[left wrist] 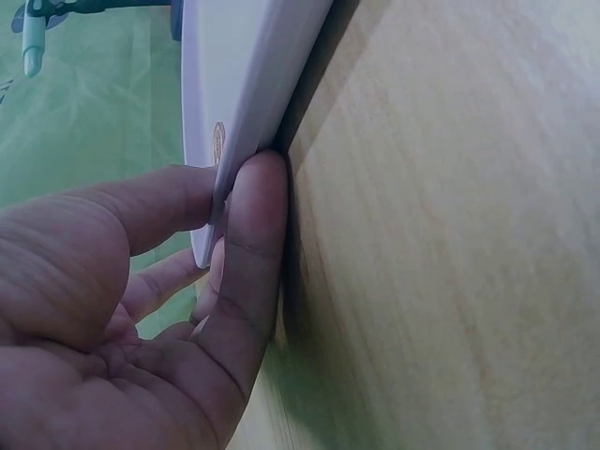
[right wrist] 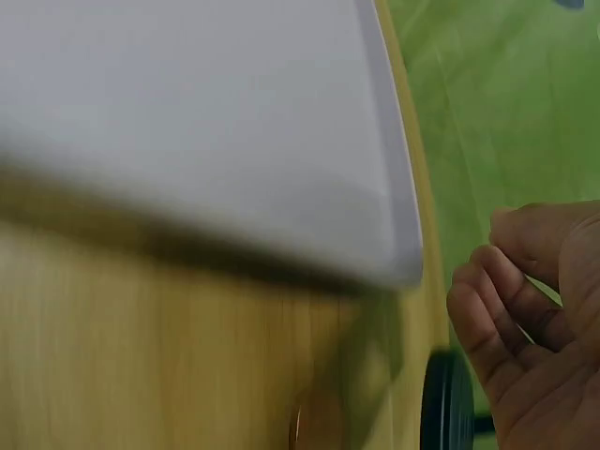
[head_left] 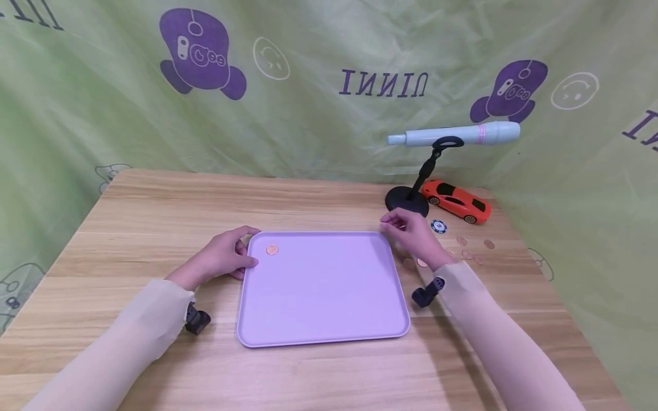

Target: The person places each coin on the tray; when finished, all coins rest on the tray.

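A lilac tray (head_left: 324,291) lies before me with one copper-coloured coin (head_left: 272,249) near its back left corner. My left hand (head_left: 223,254) pinches the tray's left rim. In the left wrist view the thumb is on the top side and a finger (left wrist: 258,202) is tucked under the edge, close against the wood. Beside the tray's back right corner is my right hand (head_left: 411,234), its fingers loosely bent. The right wrist view shows that hand (right wrist: 534,319) apart from the tray corner, with nothing visible between thumb and fingers.
Behind the right hand stands a black stand (head_left: 407,200) carrying a pale blue microphone (head_left: 493,133). An orange toy car (head_left: 457,201) is beside it. A blue-and-white poker chip (head_left: 439,226) and several coins (head_left: 489,244) lie right of the tray. A green curtain (head_left: 308,125) hangs behind the table (head_left: 180,200).
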Motion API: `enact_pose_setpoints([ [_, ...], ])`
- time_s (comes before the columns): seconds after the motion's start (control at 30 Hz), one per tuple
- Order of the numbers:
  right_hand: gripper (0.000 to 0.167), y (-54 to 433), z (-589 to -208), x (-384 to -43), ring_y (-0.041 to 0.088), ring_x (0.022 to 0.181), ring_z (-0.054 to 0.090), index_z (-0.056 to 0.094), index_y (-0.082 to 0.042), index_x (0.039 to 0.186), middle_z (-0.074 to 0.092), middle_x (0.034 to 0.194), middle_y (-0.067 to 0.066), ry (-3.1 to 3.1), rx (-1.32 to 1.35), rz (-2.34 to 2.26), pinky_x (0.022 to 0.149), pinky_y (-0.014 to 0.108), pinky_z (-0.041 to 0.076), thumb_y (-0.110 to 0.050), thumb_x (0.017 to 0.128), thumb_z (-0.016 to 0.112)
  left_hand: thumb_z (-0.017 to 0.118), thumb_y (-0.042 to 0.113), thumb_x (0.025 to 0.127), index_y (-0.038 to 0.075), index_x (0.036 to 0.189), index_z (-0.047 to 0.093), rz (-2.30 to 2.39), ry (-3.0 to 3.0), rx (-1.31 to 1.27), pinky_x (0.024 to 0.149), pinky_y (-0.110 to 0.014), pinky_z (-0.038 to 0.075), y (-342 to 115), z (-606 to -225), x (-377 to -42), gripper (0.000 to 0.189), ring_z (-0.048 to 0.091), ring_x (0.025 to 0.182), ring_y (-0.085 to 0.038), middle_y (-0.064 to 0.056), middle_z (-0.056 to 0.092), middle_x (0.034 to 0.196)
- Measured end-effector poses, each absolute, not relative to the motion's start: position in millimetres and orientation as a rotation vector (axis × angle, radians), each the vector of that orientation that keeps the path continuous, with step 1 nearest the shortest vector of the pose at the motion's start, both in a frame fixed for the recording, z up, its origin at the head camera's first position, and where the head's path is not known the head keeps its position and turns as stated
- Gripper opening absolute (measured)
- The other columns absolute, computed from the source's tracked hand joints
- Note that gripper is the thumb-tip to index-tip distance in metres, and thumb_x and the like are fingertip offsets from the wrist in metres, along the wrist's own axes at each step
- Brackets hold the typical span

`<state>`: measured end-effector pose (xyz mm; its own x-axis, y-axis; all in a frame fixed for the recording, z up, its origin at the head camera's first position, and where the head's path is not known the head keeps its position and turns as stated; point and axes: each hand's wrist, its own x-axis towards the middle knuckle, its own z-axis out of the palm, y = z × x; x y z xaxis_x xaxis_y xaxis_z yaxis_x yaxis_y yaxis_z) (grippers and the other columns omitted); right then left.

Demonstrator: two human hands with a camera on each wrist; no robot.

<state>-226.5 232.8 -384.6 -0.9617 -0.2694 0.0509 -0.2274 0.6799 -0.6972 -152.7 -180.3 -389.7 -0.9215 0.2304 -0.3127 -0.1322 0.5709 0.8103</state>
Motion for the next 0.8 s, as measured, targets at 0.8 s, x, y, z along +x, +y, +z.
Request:
enact_pose_setpoints([
  [0.8,0.022,305.6,-390.2,-226.7,0.03,0.095,0.064,0.068,0.007,0.115,0.07,0.106,0.024,2.917,-0.25,-0.828,0.081,0.024,0.052,-0.005,0.096,0.071,0.073,-0.002,0.093,0.001,0.154,0.043,1.295,2.426,0.079,0.06,-0.031,0.065,-181.0,-389.1,-151.4,0.068,0.063,0.064,-0.014,-0.01,0.052,0.09],
])
